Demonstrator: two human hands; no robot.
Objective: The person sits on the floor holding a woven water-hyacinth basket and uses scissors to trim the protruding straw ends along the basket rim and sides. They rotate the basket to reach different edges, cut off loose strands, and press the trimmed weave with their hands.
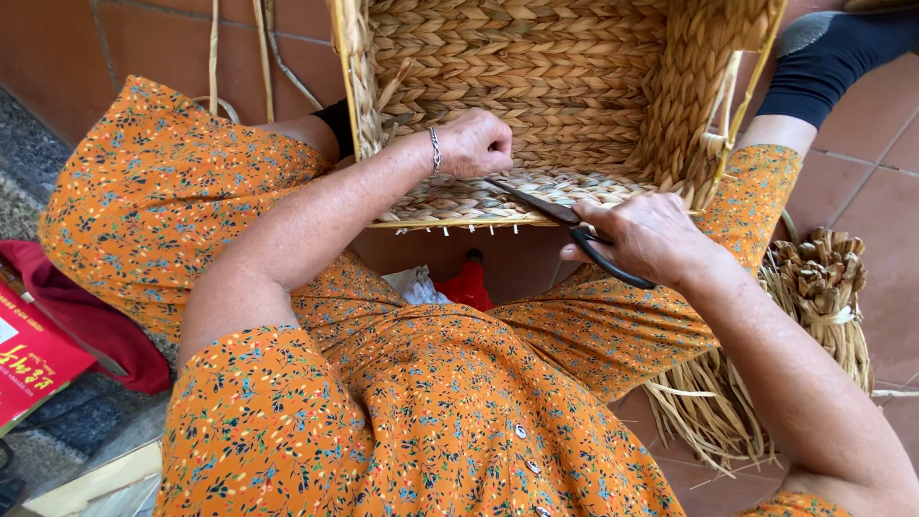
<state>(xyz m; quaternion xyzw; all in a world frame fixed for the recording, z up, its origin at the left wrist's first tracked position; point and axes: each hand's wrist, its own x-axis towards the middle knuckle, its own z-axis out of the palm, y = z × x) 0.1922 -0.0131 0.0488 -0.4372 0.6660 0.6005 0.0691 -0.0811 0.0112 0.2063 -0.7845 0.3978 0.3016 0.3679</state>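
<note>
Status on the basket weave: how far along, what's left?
Done: the woven basket looks fully braided on its inner walls and near side. In hand: the right hand works black-handled scissors at the near rim while the left hand pinches the weave there. Left: a few loose strand ends on the left wall; a bundle of straw lies unused on the floor.

red flat package | lower left floor | possibly yellow lettering
</note>
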